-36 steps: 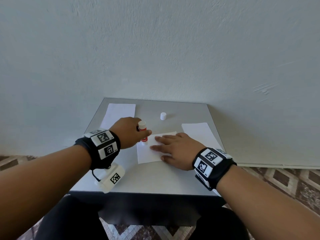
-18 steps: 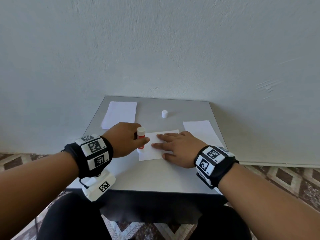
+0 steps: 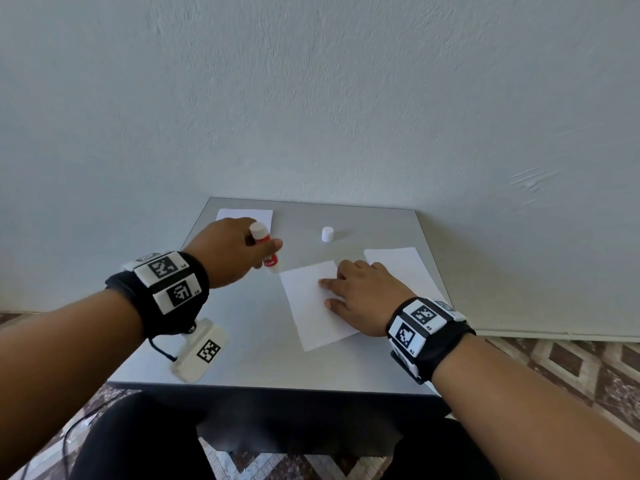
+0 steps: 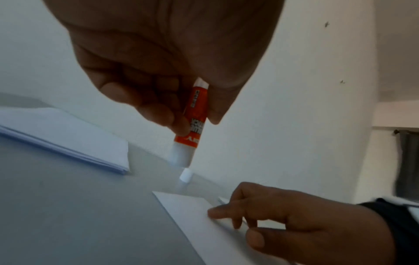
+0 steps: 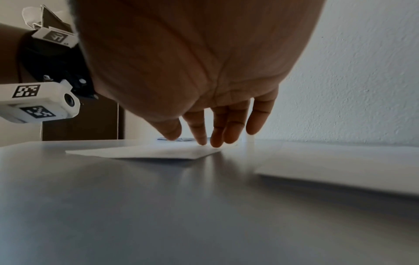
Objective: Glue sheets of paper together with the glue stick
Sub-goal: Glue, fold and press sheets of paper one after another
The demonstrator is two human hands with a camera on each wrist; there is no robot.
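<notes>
My left hand grips the red and white glue stick, tip down, just off the far left corner of the centre paper sheet. In the left wrist view the glue stick hangs a little above the table. My right hand rests on the sheet with fingers straight, pressing its right side down; in the right wrist view the fingertips touch the sheet. The white cap stands on the table behind the sheet.
A stack of paper lies at the table's far left, partly behind my left hand. Another paper sheet lies at the right edge. The grey table stands against a white wall; patterned floor lies beyond it.
My left hand has lifted the glue stick off the sheet's left edge and moved it away to the far left. The right hand stays on the sheet, which has turned slightly.
</notes>
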